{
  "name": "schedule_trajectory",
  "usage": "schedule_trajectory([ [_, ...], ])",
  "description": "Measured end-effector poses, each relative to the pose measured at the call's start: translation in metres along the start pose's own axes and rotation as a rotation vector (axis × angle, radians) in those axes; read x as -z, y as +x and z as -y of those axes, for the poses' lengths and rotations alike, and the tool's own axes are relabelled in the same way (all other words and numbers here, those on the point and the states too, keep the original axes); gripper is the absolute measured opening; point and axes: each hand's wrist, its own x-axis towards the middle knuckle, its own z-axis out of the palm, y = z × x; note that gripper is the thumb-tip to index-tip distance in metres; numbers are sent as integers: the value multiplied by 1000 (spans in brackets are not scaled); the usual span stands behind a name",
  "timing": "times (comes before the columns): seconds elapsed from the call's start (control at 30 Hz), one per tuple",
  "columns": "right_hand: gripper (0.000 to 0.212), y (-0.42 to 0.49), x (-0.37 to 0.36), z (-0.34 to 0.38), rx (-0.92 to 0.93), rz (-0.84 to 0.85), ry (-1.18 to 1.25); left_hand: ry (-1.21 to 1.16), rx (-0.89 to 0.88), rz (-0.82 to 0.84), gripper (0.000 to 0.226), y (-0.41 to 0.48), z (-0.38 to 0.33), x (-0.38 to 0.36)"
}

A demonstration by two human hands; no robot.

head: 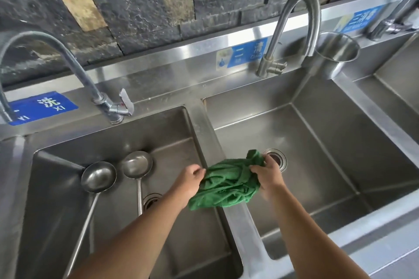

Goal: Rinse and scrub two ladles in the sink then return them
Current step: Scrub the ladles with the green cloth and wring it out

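While the left ladle (98, 176) and right ladle (136, 164) lie side by side in the left basin (174, 140), bowls toward its back, handles toward its front edge, the left hand (191, 178) pinches the cloth (229, 184) over the divider (201, 120) and the right hand (268, 175) clutches its other end above the right basin (322, 142).

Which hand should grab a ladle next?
Probably the left. Both hands hold the green cloth, but the left hand is over the left basin, close to the nearer ladle; the right hand is farther away.
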Motion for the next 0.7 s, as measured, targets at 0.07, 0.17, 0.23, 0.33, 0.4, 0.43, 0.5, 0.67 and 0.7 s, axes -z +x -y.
schedule_trajectory([
  [0.07,35,7,-4,-5,-6,14,-76,6,38,-57,18,11,9,-8],
  [0.17,31,13,-13,-17,-29,50,-195,-94,109,-120,14,25,17,-27],
  [0.23,29,15,-20,-27,-56,56,-239,-178,139,-174,17,30,22,-41],
  [0.33,31,15,-26,-36,-95,57,-233,-269,110,-228,18,30,27,-54],
  [0.4,27,16,-25,-35,-103,60,-268,-298,91,-231,16,30,29,-54],
  [0.43,26,17,-22,-34,-92,63,-334,-316,94,-232,17,27,29,-51],
  [0.5,33,18,-15,-29,-31,65,-558,-342,79,-240,23,25,31,-44],
  [0.67,49,-13,-12,9,308,22,-1080,-306,-4,-190,16,5,32,0],
  [0.7,48,-20,-16,17,369,17,-1099,-299,-14,-172,14,0,31,12],
])
